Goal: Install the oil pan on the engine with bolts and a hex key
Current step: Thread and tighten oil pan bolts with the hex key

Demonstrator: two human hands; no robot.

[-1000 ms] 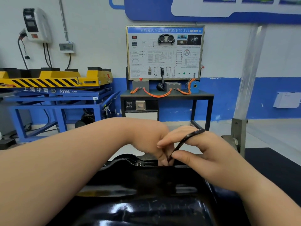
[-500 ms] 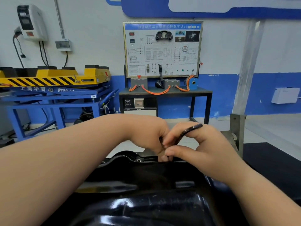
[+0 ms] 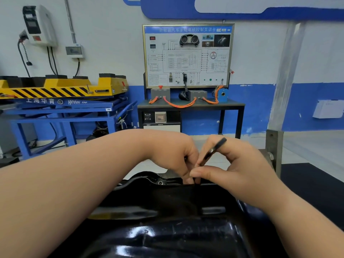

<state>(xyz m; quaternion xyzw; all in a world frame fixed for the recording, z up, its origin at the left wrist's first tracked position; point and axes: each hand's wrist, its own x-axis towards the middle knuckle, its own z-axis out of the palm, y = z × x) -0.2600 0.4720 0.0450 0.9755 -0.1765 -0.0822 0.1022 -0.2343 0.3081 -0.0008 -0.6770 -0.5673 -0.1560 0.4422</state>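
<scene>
Black oil pan (image 3: 167, 237), one; left hand (image 3: 170, 155) and right hand (image 3: 240, 170) pinch one hex key (image 3: 214, 148)

Far rim of oil pan (image 3: 167, 239): left hand (image 3: 173, 155) and right hand (image 3: 240, 166) touch there, blocking the middle. Hex key (image 3: 214, 149) slants up to the right out of the right hand's pinch. Both forearms bar the near approach. Rim lies open to the left. A grey metal bracket (image 3: 273, 146) stands just right. Floor (image 3: 307, 146) open beyond.

Your right hand (image 3: 240, 170) has slid in until it touches your left hand (image 3: 173, 155). The hex key (image 3: 214, 150) now stands a bit steeper over the oil pan (image 3: 167, 239) edge.
</scene>
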